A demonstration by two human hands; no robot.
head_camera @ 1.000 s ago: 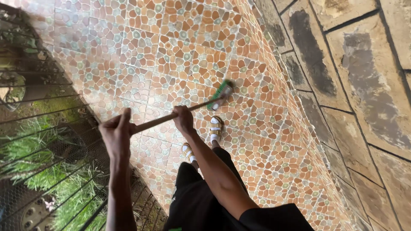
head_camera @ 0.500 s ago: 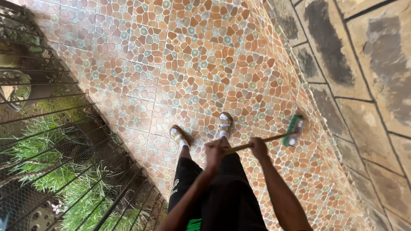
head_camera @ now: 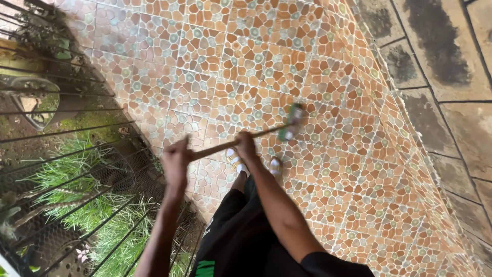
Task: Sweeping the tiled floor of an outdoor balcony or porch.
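Down at the near edge we saw black shorts (head_camera: 241,241) and both of our forearms reaching out over them. Our left hand (head_camera: 176,160) was clenched around the near end of the wooden broom handle (head_camera: 230,143), knuckles up, just above the railing side. A little further along the stick, our right hand (head_camera: 246,144) was wrapped tight on the same handle, so we had 2 fists on it, set apart. Right beneath the right hand, 2 sandals (head_camera: 236,161) with white socks stood on the floor, blurred by motion. The handle ran up and to the right from the left hand, and at its far tip the green brush head (head_camera: 292,120) sat low at the patterned tiled floor (head_camera: 246,61), right of centre; blur kept us from telling whether the bristles touched. On the left, a black metal railing (head_camera: 77,154) with wire mesh fenced off grass (head_camera: 77,205) below. Far right, a border of big grey paving slabs (head_camera: 451,102) ran beside the tiles.
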